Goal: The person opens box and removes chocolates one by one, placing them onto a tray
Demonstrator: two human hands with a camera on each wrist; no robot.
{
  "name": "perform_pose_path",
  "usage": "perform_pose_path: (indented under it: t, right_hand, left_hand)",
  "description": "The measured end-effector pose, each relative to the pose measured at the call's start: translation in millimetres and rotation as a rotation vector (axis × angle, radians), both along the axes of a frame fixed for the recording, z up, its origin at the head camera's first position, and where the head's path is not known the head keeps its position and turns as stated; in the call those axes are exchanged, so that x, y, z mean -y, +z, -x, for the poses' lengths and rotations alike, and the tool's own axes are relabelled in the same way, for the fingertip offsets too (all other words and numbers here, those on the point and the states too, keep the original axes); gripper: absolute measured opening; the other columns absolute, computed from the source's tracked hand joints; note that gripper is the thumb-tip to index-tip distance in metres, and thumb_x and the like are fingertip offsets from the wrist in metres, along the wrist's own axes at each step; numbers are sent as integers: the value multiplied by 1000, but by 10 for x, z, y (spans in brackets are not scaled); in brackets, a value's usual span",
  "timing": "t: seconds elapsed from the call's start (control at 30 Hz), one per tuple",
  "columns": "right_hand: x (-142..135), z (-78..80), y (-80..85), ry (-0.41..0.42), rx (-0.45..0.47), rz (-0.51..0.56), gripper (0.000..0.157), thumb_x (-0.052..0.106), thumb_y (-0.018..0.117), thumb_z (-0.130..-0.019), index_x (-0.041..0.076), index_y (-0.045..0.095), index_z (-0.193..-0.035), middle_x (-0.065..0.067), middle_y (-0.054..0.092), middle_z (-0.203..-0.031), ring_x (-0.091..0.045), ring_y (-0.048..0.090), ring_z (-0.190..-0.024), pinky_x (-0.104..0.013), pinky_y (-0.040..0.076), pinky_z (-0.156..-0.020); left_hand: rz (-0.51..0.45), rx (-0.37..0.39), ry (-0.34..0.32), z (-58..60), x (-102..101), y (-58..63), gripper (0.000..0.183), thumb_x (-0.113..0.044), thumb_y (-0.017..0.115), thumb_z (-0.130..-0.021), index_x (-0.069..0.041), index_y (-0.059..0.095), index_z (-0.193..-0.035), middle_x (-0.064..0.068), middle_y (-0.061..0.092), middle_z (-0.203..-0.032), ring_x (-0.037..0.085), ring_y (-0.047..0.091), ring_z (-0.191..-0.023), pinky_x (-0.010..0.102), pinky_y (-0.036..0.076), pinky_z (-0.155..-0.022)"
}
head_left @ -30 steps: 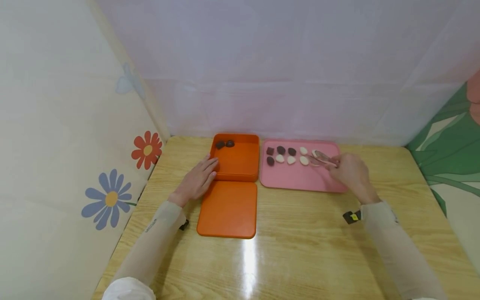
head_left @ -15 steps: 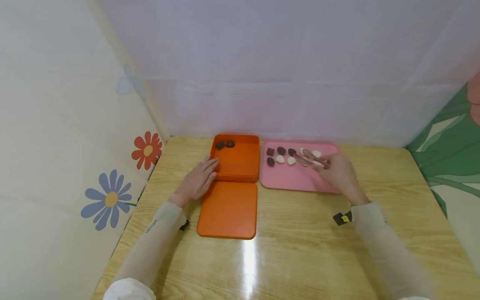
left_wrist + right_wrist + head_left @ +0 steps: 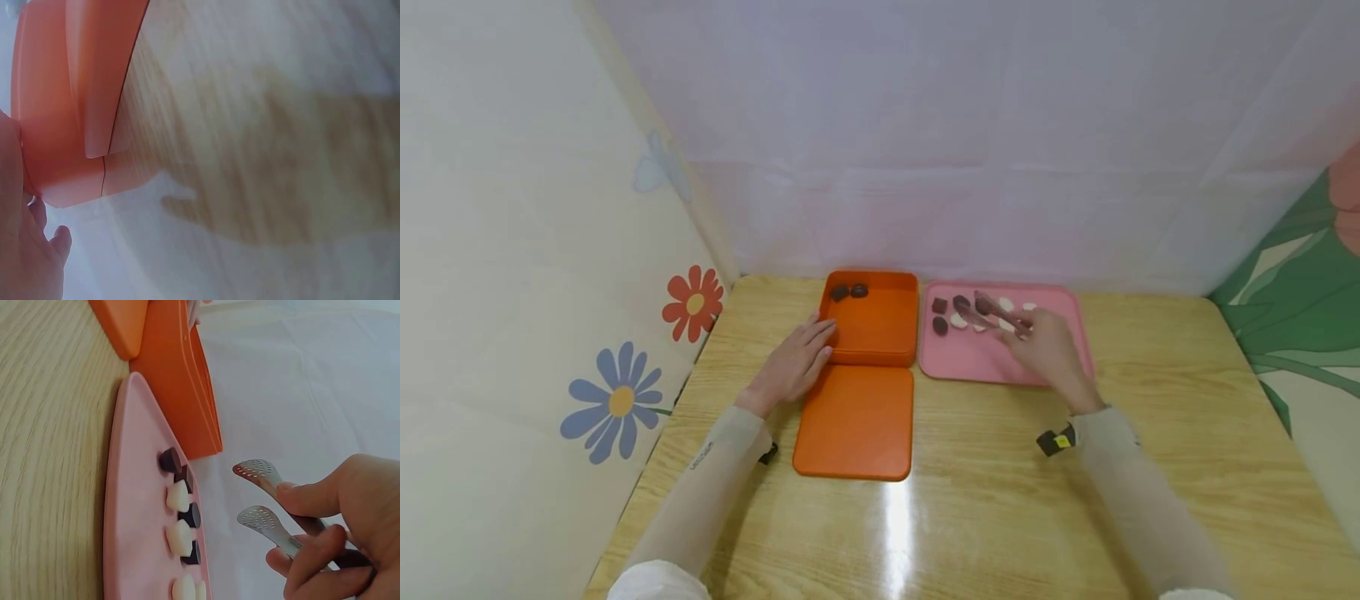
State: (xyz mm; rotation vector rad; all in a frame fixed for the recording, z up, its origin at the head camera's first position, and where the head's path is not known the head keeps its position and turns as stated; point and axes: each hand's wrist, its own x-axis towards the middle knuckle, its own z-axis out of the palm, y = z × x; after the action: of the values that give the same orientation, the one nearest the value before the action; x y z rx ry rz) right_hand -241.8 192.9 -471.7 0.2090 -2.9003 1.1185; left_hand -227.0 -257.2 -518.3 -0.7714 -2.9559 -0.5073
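Observation:
My right hand [image 3: 1051, 346] grips metal tongs [image 3: 257, 519] with perforated tips. The tips stand apart with nothing between them, raised above the pink tray [image 3: 970, 362]. Two rows of dark chocolates [image 3: 940, 326] and white chocolates [image 3: 180, 539] lie on that tray; in the head view the tongs partly hide some of them. My left hand [image 3: 790, 362] rests against the left side of the orange box [image 3: 880, 327], fingers fairly straight at its rim. Inside the box, two dark chocolates [image 3: 859, 291] sit in the far left corner.
An orange lid [image 3: 855, 425] lies directly in front of the box on the wooden table [image 3: 1000, 492]. Box and tray stand side by side, almost touching. A pale cloth wall [image 3: 940, 150] rises behind the table, with flower-printed hangings at both sides.
My right hand has moved left over the tray with the tongs, from the white chocolates at the right toward the dark ones. The left hand stays at the box.

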Motion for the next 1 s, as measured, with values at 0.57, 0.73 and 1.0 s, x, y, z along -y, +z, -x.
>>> perform_pose_path:
  t: [0.57, 0.73, 1.0]
  right_hand:
    - [426, 164, 152, 61, 13, 83, 29, 38, 75, -101, 13, 79, -113, -7, 63, -78, -17, 45, -60, -26, 35, -46]
    - [549, 201, 195, 76, 27, 71, 33, 35, 77, -100, 11, 79, -122, -6, 73, -91, -18, 50, -64, -26, 38, -47]
    - [750, 311, 178, 109, 10, 85, 31, 36, 78, -99, 13, 81, -119, -4, 73, -88, -14, 47, -59, -25, 33, -45]
  left_hand:
    - [-1, -27, -12, 24, 18, -46, 54, -29, 41, -117, 2, 44, -161, 17, 41, -169, 37, 21, -164, 56, 22, -132]
    - [2, -20, -11, 30, 16, -42, 54, -29, 41, -117, 2, 43, -161, 17, 40, -170, 37, 21, -165, 55, 21, -133]
    - [7, -17, -15, 35, 24, -40, 54, -29, 41, -117, 2, 43, -162, 17, 40, -170, 37, 21, -165, 54, 20, -133]
